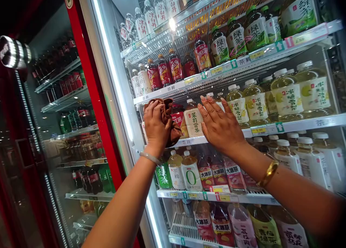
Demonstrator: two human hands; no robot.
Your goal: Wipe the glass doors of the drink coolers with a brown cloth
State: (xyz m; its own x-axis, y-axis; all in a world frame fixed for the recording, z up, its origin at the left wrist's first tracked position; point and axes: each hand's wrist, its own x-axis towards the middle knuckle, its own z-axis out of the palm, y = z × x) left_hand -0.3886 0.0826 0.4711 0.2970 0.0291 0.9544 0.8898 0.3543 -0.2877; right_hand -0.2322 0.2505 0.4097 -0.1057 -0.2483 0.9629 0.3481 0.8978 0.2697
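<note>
My left hand (pixel 156 124), with a pale bangle at the wrist, is closed around a crumpled brown cloth (pixel 174 127). It is raised in front of the left end of a middle shelf of a lit drinks cooler. Farther right, my right hand (pixel 218 124), with a gold bracelet (pixel 267 174), is flat with its fingers stretched upward and nothing in it. A bottle with a white label (pixel 193 123) shows between the two hands. Whether a glass pane lies under the right palm is hard to tell.
Shelves of bottled drinks fill the cooler, with green-capped bottles (pixel 255 28) at upper right and white-capped ones (pixel 286 91) below. A red frame (pixel 94 93) separates it from another cooler at left. A round silver object (pixel 12 52) is at far left.
</note>
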